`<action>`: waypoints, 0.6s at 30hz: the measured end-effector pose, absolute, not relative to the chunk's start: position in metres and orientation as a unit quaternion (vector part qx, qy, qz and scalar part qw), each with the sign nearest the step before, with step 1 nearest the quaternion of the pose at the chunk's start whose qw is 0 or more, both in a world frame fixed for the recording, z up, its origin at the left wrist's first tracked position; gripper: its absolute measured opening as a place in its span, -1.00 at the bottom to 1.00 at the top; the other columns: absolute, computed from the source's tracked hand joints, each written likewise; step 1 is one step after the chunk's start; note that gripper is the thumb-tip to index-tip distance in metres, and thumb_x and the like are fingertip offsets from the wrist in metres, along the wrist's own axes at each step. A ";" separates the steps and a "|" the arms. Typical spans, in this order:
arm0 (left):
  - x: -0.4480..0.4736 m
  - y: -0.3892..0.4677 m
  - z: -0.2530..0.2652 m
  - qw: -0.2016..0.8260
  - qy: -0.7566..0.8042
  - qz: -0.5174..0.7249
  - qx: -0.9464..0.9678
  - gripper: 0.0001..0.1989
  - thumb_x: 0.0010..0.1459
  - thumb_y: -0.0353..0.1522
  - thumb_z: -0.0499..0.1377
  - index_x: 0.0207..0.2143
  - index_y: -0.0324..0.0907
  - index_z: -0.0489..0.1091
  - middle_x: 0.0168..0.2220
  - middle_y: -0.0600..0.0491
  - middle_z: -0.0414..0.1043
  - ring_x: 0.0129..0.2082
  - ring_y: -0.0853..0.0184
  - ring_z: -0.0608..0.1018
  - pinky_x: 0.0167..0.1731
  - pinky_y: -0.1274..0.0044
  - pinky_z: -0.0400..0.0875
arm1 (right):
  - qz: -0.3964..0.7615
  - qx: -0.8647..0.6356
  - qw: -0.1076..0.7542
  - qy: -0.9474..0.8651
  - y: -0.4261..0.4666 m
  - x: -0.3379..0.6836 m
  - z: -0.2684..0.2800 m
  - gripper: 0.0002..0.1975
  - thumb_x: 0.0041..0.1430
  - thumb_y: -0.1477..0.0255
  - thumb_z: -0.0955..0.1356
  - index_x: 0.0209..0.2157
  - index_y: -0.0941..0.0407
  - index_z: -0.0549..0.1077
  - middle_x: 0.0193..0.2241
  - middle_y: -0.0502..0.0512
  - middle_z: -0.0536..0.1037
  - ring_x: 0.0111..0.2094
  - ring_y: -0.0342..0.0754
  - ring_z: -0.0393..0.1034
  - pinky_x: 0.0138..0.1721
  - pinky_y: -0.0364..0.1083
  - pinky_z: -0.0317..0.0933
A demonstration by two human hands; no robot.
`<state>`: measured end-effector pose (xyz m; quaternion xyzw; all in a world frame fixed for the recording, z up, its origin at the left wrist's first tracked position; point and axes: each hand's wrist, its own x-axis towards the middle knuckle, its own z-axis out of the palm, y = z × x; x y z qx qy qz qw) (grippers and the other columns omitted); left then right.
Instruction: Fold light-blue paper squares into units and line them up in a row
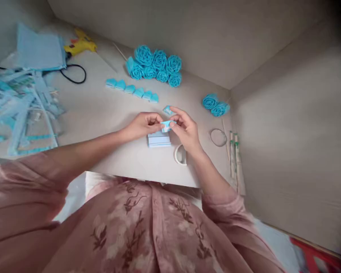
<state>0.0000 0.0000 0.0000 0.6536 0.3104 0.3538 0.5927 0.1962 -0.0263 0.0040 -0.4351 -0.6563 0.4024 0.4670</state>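
Observation:
Between my two hands is a small folded blue-and-white piece (166, 126), paper or fabric. My left hand (147, 124) pinches its left end, and the thumb and fingers of my right hand (186, 129) grip its right end. Just beyond my right fingertips lies another small blue folded piece (167, 110). A stack of pale blue rectangular pieces (159, 141) rests on the table under my hands. Close to my right wrist is a roll of tape (180, 154), partly covered by that hand. Farther back, several blue folded pieces (129, 89) sit in a slanting row.
Blue rosettes (159, 59) cluster at the back, with two more rosettes (210, 101) at the right. A yellow glue gun (81, 43) and a heap of blue strips (22, 102) occupy the left. Wire coil (218, 137) and green-marked sticks (234, 151) lie along the right wall (290, 125).

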 end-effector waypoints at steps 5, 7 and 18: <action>0.002 0.000 -0.001 0.594 0.308 0.349 0.656 -0.61 0.02 -0.09 0.35 -0.45 -0.23 0.36 -0.54 0.16 0.31 -0.55 0.52 0.30 -0.54 0.64 0.16 | 0.397 -0.451 0.465 -0.651 -0.026 0.197 0.003 -0.56 0.19 0.21 0.42 0.07 0.05 0.47 -0.35 -0.03 0.53 -0.33 -0.12 0.42 -0.21 -0.09 0.35; 0.002 0.001 -0.001 0.592 0.312 0.352 0.654 -0.61 0.01 -0.09 0.35 -0.46 -0.23 0.36 -0.54 0.16 0.32 -0.55 0.52 0.31 -0.53 0.63 0.17 | 0.393 -0.459 0.461 -0.650 -0.026 0.197 0.004 -0.56 0.20 0.16 0.42 0.07 0.04 0.47 -0.35 -0.02 0.54 -0.31 -0.10 0.43 -0.19 -0.07 0.37; -0.003 0.002 0.002 0.592 0.335 0.382 0.626 -0.58 0.03 -0.05 0.35 -0.42 -0.21 0.36 -0.64 0.20 0.25 -0.63 0.52 0.26 -0.60 0.64 0.12 | 0.398 -0.472 0.464 -0.635 -0.022 0.203 0.004 -0.45 0.19 0.01 0.40 0.10 0.03 0.46 -0.30 0.04 0.59 -0.23 -0.01 0.52 -0.05 0.05 0.43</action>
